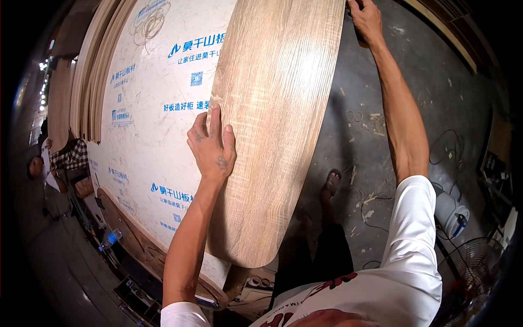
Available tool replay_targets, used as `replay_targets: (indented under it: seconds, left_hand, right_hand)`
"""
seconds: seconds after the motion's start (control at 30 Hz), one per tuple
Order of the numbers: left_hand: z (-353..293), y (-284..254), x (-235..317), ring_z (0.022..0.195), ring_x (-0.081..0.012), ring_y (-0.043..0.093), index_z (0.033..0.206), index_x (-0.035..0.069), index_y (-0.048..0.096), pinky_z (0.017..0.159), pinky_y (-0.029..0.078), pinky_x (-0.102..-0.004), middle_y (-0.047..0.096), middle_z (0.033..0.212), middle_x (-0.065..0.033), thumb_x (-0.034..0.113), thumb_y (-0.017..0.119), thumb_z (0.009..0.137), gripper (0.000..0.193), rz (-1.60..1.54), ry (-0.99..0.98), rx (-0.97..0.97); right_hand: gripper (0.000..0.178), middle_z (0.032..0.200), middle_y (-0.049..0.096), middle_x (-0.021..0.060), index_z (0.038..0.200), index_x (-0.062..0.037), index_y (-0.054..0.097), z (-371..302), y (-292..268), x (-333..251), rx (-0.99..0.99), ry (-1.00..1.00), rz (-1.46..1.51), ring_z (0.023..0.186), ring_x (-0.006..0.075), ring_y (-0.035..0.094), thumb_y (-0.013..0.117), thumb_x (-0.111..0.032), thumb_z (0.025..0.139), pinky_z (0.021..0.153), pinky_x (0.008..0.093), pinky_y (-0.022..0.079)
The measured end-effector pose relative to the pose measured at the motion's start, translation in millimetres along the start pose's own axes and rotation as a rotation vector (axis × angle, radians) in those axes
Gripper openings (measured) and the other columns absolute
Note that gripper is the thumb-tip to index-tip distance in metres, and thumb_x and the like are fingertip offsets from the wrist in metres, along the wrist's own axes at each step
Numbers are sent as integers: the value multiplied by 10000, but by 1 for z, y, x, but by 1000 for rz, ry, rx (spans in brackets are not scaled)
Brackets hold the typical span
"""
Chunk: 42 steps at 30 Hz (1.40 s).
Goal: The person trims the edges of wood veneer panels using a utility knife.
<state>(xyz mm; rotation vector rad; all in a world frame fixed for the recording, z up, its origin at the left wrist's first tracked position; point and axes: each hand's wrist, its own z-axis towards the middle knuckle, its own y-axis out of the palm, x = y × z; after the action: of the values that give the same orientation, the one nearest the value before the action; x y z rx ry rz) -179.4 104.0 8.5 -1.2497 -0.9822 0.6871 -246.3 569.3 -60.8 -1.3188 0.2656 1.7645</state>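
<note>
A long wood-grain board (272,125) with rounded near corners lies on a large white printed panel (147,114), its right side reaching out over the floor. My left hand (212,144) rests at the board's left edge, fingers spread, the index finger stretched along the edge and the thumb over the top face. My right hand (366,22) is at the far right edge of the board, with its fingers curled. A small dark bit shows beside those fingers; what they hold is partly cut off by the picture's top.
Tan strips (103,65) stand along the panel's far left, near coiled thin edging (150,24). A water bottle (110,240) is left of the panel. Another person (54,163) is at the left. Scraps and cords lie on the grey floor (381,147); a fan (471,267) stands lower right.
</note>
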Motion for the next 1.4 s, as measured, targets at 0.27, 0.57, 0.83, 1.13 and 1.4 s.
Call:
replay_targets:
  seconds: [0.27, 0.57, 0.83, 1.13, 1.4]
  left_hand:
    - [0, 0, -1, 1227, -363, 374, 1511, 110, 464, 1086, 281, -504, 420, 1405, -251, 313, 520, 1002, 550, 20, 4, -3]
    - [0, 4, 2, 1186, -344, 409, 1509, 143, 477, 1064, 334, -490, 463, 1388, -209, 321, 503, 1029, 512, 68, 35, 48]
    - [-4, 1, -6, 1209, -373, 435, 1481, 143, 510, 1082, 319, -515, 479, 1380, -235, 354, 516, 1015, 511, 58, 77, 110]
    - [-9, 12, -13, 1192, -430, 494, 1385, 81, 553, 1046, 368, -529, 530, 1335, -288, 324, 513, 966, 486, 65, 151, 254]
    - [0, 14, -7, 1228, -408, 462, 1425, 157, 569, 1069, 329, -505, 521, 1386, -256, 410, 508, 991, 506, 38, 89, 227]
  right_hand:
    - [351, 1219, 698, 146, 1313, -88, 616, -1, 3, -2, 37, 8, -23, 1144, 269, 659, 563, -103, 967, 989, 354, 512]
    - [317, 1172, 721, 92, 1268, -95, 646, 6, -6, 15, -69, -89, 19, 1102, 200, 668, 536, -45, 974, 944, 316, 521]
    - [284, 977, 697, 32, 1209, -82, 664, -58, -17, -14, -198, 44, 134, 844, 126, 629, 524, 9, 979, 782, 279, 531]
    - [317, 1069, 698, 73, 1301, -52, 608, -222, -37, -76, -215, -7, 6, 914, 142, 657, 577, -41, 986, 816, 291, 545]
    - [317, 1094, 739, 58, 1343, -60, 578, -198, -37, -79, -45, 33, 191, 987, 145, 698, 549, -78, 1028, 837, 266, 534]
